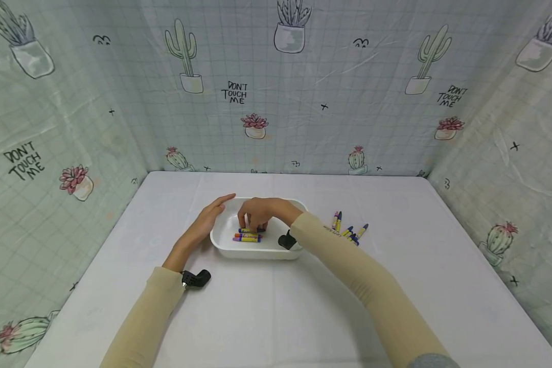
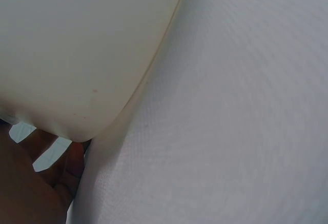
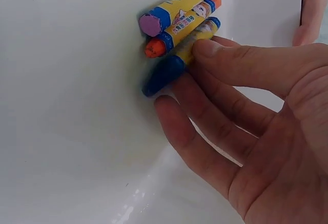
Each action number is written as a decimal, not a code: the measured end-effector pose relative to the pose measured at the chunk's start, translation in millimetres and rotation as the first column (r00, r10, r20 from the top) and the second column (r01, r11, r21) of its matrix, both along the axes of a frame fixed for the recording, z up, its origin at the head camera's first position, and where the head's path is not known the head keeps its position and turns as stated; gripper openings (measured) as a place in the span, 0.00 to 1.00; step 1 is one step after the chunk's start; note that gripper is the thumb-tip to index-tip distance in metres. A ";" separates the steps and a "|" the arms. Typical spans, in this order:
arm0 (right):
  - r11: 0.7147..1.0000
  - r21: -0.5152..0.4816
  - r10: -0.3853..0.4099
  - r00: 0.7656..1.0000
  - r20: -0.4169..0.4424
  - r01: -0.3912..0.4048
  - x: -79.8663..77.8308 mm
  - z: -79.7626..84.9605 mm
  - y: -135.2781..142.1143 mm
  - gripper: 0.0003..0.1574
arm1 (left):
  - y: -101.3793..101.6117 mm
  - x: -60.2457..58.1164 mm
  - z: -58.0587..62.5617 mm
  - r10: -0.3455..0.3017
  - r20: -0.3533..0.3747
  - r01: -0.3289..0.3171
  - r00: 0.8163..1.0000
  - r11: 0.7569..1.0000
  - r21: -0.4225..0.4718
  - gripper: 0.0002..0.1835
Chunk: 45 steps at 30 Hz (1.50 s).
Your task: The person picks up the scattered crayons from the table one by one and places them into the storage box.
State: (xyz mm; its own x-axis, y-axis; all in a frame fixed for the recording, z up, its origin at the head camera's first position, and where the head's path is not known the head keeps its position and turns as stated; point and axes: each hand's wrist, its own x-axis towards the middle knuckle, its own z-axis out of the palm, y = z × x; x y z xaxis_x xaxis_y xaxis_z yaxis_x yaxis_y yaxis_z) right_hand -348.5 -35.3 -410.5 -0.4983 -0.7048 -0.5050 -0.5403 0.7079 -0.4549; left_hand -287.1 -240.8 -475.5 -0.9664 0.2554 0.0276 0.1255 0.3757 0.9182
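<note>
A white tray [image 1: 257,253] stands on the table, and my left hand [image 1: 204,222] holds its left end at the rim. In the left wrist view the fingers of that hand lie against the outer wall of the tray [image 2: 77,44]. Inside the tray my right hand [image 1: 259,212] pinches a blue crayon [image 3: 166,75] between thumb and fingers, low over the tray floor. Right beside this crayon lie an orange crayon [image 3: 182,29] and a purple crayon [image 3: 177,7], side by side, both in yellow and blue wrappers.
On the table to the right of the tray lies a loose group of several crayons [image 1: 347,231], partly hidden by my right sleeve [image 1: 349,260]. A patterned cloth [image 1: 299,102] walls the table at the back and both sides.
</note>
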 end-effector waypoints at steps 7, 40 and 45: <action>0.999 -0.031 0.011 1.000 -0.006 -0.011 0.2 -1.8 2.4 0.14 | 1.6 -1.1 0.5 -0.006 -0.005 0.006 1.000 1.000 0.011 0.27; 0.984 -0.169 0.027 0.986 -0.162 -0.055 14.2 52.8 86.5 0.17 | 1.8 0.5 0.0 0.007 0.012 -0.007 1.000 1.000 0.004 0.27; 0.973 -0.228 -0.013 0.974 -0.227 -0.040 22.1 64.4 129.2 0.15 | 0.8 1.8 0.9 -0.003 0.005 0.003 1.000 1.000 0.009 0.27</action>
